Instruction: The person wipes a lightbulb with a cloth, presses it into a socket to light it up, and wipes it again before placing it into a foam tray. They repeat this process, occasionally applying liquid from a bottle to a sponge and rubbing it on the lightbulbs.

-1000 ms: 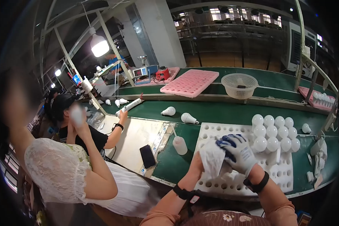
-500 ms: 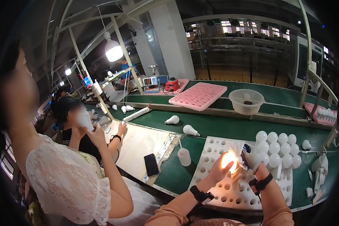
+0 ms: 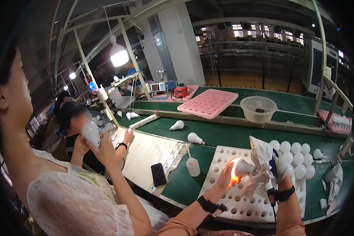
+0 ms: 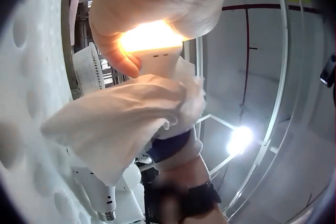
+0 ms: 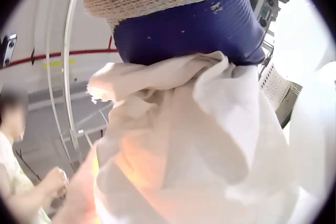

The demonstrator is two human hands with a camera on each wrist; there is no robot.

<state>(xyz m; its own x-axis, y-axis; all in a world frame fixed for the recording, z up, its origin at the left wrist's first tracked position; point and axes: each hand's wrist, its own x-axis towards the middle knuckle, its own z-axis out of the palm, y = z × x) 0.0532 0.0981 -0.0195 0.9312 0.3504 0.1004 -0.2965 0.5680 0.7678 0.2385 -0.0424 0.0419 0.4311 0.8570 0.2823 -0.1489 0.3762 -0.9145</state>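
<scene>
My bare left hand (image 3: 225, 177) grips the glowing globe of a white LED bulb (image 3: 244, 168). The bulb lies sideways, its base pointing right toward the cloth. In a white glove with blue-coated fingers, my right hand (image 3: 280, 167) holds a white cloth (image 3: 259, 155), bunched up next to the bulb's base. The left wrist view shows the bright globe under my palm and the bulb's white body (image 4: 157, 62) meeting the cloth. Blue glove fingers (image 5: 189, 29) press into the cloth folds in the right wrist view. Both hands are above a white foam tray (image 3: 220, 155) with round holes.
Several white bulbs (image 3: 299, 159) stand in the tray's right side. Two bulbs (image 3: 195, 138) lie behind it. Left are a squeeze bottle (image 3: 192, 167) and a phone (image 3: 158, 174). A pink foam tray (image 3: 208, 103) and basket (image 3: 258, 110) sit farther back. A person (image 3: 86, 185) stands at left holding a bulb.
The cloth was first wrapped between both hands. Then the lit bulb showed in the left hand. Now its base points right, and the right hand holds the cloth up beside it.
</scene>
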